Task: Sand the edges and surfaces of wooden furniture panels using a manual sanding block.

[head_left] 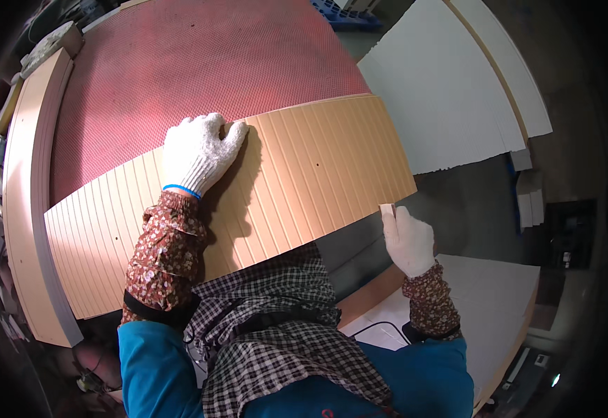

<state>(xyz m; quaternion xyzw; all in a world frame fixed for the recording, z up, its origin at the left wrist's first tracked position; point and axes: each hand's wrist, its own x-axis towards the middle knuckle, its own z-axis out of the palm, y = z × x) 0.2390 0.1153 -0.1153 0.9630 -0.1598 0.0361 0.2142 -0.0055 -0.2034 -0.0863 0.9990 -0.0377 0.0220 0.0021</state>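
Note:
A long tan board (318,188) with parallel grooves lies across in front of me, with a few small dark holes in its face. On its far edge rests my left hand (199,150) in a white knit glove, fingers curled at the edge and thumb out to the side. My right hand (410,240), also gloved, is just off the board's near right corner. It pinches a small flat light-brown block (387,208), mostly hidden by the fingers; whether the block touches the board I cannot tell.
Under the board spreads a red textured mat (213,56). Stacked long boards (32,188) stand along the left side. At the right are a large white panel (443,90) and, nearer me, a white-topped surface (492,299). A blue pallet (349,17) lies at the far end.

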